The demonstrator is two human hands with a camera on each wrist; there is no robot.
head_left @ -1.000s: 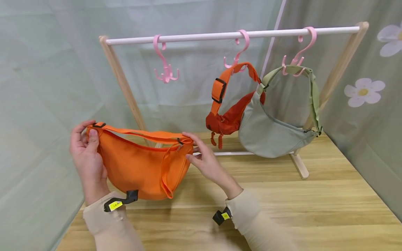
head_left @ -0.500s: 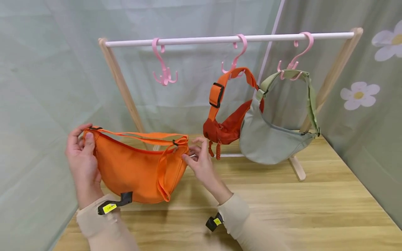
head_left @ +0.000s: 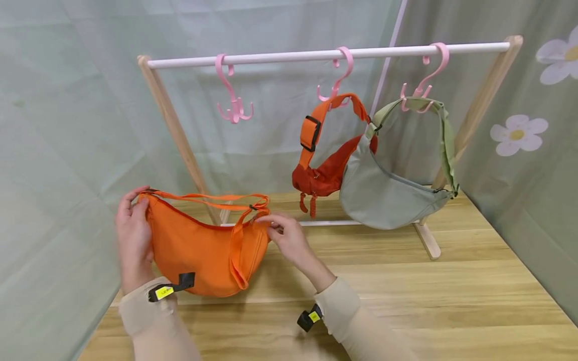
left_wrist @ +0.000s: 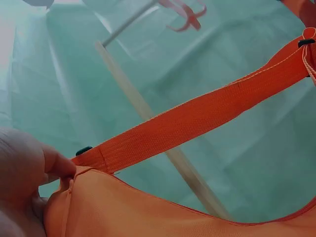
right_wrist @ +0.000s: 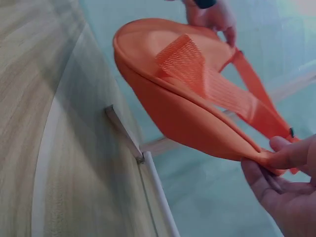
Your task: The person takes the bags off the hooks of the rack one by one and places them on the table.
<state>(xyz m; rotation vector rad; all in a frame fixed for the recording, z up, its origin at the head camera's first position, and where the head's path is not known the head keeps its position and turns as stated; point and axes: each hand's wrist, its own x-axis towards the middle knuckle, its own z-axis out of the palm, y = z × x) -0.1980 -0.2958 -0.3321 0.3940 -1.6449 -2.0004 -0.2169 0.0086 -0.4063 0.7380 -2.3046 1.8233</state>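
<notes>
An orange crescent-shaped shoulder bag (head_left: 203,255) is held up over the table, its zipped opening upward. My left hand (head_left: 135,233) grips the bag's left top corner, thumb on the front. At the right top end my right hand (head_left: 289,240) has its index finger across the front near the strap buckle; in the right wrist view this hand (right_wrist: 286,182) pinches the bag's tip between thumb and fingers. The orange strap (left_wrist: 197,121) stretches between the two ends, and a loose strap end (head_left: 237,255) dangles down the front. The bag's back is hidden in the head view.
Behind the bag stands a rack with a white rail (head_left: 280,56) and wooden legs. A bare pink hook (head_left: 235,108) hangs at left. A red-orange bag (head_left: 327,175) and a grey-green bag (head_left: 388,198) hang from two other pink hooks. The wooden table (head_left: 406,301) lies below.
The bag's left end and my left hand have shifted right and slightly down. My right index finger has moved from the bag's edge onto its front. The hanging bags stay on their hooks.
</notes>
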